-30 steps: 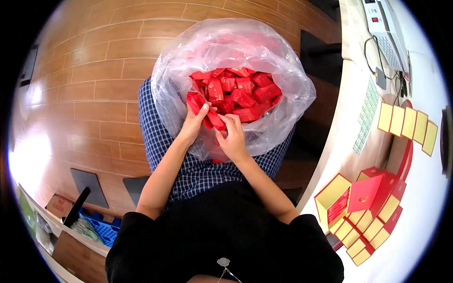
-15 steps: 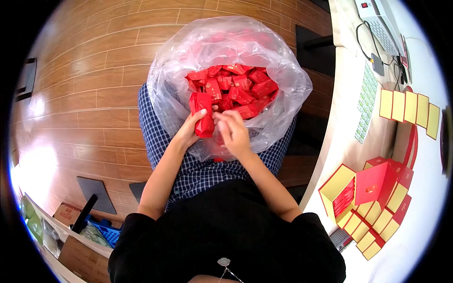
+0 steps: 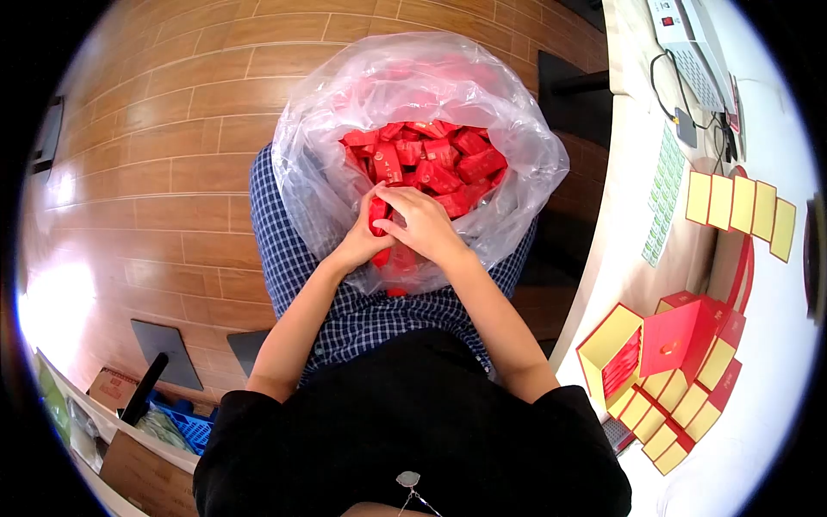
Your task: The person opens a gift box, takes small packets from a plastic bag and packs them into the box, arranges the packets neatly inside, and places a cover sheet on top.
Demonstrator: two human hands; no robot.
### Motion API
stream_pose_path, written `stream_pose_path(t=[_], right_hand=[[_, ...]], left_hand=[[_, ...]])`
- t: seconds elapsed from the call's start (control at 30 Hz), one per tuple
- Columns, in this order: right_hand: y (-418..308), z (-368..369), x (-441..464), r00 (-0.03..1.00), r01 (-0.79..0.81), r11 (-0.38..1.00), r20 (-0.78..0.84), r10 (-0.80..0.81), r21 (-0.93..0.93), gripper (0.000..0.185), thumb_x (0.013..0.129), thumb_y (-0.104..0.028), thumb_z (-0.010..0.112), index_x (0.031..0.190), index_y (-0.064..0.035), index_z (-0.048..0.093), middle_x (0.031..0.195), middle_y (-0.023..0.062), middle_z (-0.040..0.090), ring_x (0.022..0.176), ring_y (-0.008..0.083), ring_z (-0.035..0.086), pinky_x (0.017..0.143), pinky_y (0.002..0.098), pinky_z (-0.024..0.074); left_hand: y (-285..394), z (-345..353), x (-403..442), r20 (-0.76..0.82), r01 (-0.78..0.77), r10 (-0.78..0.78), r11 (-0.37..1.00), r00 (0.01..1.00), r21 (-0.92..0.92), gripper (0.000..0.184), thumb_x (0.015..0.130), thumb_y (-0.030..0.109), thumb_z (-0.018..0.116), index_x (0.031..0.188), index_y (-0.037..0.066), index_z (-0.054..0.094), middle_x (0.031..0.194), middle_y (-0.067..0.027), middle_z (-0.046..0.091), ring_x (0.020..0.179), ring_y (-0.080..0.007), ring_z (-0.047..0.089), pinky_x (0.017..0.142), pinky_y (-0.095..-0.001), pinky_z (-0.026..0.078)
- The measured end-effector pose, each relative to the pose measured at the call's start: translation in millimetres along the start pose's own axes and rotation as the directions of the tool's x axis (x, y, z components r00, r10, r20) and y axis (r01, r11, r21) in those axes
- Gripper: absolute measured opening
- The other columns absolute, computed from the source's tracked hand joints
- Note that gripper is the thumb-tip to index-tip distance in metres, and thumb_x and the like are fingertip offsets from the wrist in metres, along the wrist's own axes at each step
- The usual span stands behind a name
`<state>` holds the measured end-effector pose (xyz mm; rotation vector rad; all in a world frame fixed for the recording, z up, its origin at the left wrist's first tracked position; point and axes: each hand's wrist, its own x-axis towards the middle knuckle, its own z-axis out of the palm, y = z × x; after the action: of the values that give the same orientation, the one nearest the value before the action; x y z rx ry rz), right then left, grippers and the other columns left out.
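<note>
A large clear plastic bag (image 3: pixel 525 155) stands open between my knees, filled with small red packets (image 3: pixel 435 177). Over its near rim, my left hand (image 3: pixel 355 241) is wrapped round one red packet (image 3: pixel 377 215), which shows between the fingers. My right hand (image 3: pixel 419 226) closes on the same packet from the other side, its fingertips meeting those of the left at the top. Much of the packet is hidden by the hands.
On the table (image 3: pixel 633 181) at right lie a sheet of green-and-white labels (image 3: pixel 665 198), an open red-and-yellow box (image 3: pixel 616 353) holding red packets, and several stacked boxes (image 3: pixel 715 366). A white machine (image 3: pixel 689 52) with cables stands at the back. A blue basket (image 3: pixel 191 424) sits at lower left.
My right hand has moved left and up onto the packet. The packet, upright and mostly visible before, is now largely covered by both hands. The view has shifted slightly.
</note>
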<state>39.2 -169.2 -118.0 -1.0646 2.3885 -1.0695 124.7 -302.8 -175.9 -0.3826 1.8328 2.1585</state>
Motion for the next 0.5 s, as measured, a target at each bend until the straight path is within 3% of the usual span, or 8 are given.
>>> stream_pose_path(t=[0.13, 0.3, 0.37, 0.4, 0.43, 0.47, 0.5], right_hand=[[0.5, -3.2, 3.5, 1.0, 0.017, 0.999, 0.016, -0.017, -0.039, 0.034, 0.079, -0.022, 0.067, 0.104, 0.001, 0.063, 0.103, 0.018, 0.065, 0.098, 0.032, 0.062, 0.085, 0.0403, 0.0492], [12.4, 14.8, 3.3, 0.996, 0.049, 0.996, -0.071, -0.054, -0.07, 0.022, 0.083, -0.016, 0.063, 0.097, 0.0012, 0.065, 0.089, 0.0164, 0.068, 0.084, 0.032, 0.065, 0.076, 0.0375, 0.0526], [16.1, 20.4, 7.0, 0.959, -0.164, 0.945, -0.179, 0.22, 0.283, 0.017, 0.086, -0.01, 0.057, 0.097, 0.001, 0.065, 0.085, 0.0168, 0.068, 0.076, 0.0327, 0.066, 0.069, 0.0352, 0.0531], [26.8, 26.3, 11.3, 0.912, -0.272, 0.842, -0.155, 0.381, 0.466, 0.016, 0.089, -0.008, 0.054, 0.099, -0.0002, 0.064, 0.084, 0.0172, 0.068, 0.072, 0.0327, 0.066, 0.066, 0.0343, 0.0527], [44.9, 35.8, 18.1, 0.867, -0.305, 0.81, -0.206, 0.454, 0.502, 0.018, 0.09, -0.011, 0.053, 0.099, -0.0008, 0.064, 0.086, 0.0182, 0.068, 0.076, 0.0332, 0.066, 0.069, 0.0358, 0.0526], [65.3, 47.1, 25.0, 0.813, -0.333, 0.775, -0.253, 0.525, 0.537, 0.019, 0.09, -0.013, 0.053, 0.1, -0.0014, 0.065, 0.088, 0.0192, 0.067, 0.08, 0.0337, 0.066, 0.071, 0.0372, 0.0525], [84.3, 59.8, 29.6, 0.811, -0.336, 0.772, -0.251, 0.528, 0.54, 0.019, 0.09, -0.013, 0.053, 0.1, -0.0014, 0.065, 0.088, 0.0192, 0.067, 0.08, 0.0337, 0.066, 0.071, 0.0372, 0.0525]], left_hand=[[2.9, 2.2, 2.8, 0.003, -0.068, 0.068, 0.995, 0.998, 0.066, 0.091, 0.072, 0.006, 0.068, 0.147, 0.01, 0.016, 0.146, -0.0152, 0.029, 0.137, -0.0252, 0.027, 0.111, -0.0379, 0.027], [-1.4, 2.0, 5.5, -0.013, -0.041, 0.041, 0.998, 0.999, -0.055, 0.085, 0.072, 0.008, 0.07, 0.144, 0.009, 0.025, 0.139, -0.0154, 0.039, 0.132, -0.0253, 0.036, 0.109, -0.036, 0.029], [-9.2, 0.9, 8.6, -0.051, -0.017, 0.012, 0.996, 0.999, -0.093, 0.085, 0.072, 0.009, 0.071, 0.144, 0.009, 0.026, 0.138, -0.0154, 0.04, 0.131, -0.0253, 0.037, 0.109, -0.0355, 0.03], [-13.6, 0.3, 9.7, -0.082, 0.006, -0.017, 0.991, 0.996, -0.132, 0.085, 0.072, 0.011, 0.072, 0.143, 0.009, 0.027, 0.137, -0.0154, 0.041, 0.129, -0.0254, 0.039, 0.108, -0.035, 0.03], [-20.9, -1.4, 11.1, -0.147, -0.035, 0.037, 0.999, 0.988, 0.015, 0.082, 0.076, 0.014, 0.073, 0.143, 0.009, 0.027, 0.131, -0.0143, 0.047, 0.122, -0.0234, 0.045, 0.102, -0.0344, 0.037], [-18.3, -1.8, 10.1, -0.148, -0.03, 0.032, 0.999, 0.989, 0.016, 0.082, 0.076, 0.014, 0.073, 0.143, 0.009, 0.027, 0.131, -0.0143, 0.047, 0.122, -0.0234, 0.045, 0.102, -0.0344, 0.037], [-12.3, -1.0, 8.7, -0.206, 0.034, -0.056, 0.994, 0.977, -0.107, 0.079, 0.078, 0.015, 0.072, 0.142, 0.009, 0.027, 0.125, -0.0135, 0.05, 0.116, -0.0225, 0.05, 0.098, -0.0336, 0.041]])
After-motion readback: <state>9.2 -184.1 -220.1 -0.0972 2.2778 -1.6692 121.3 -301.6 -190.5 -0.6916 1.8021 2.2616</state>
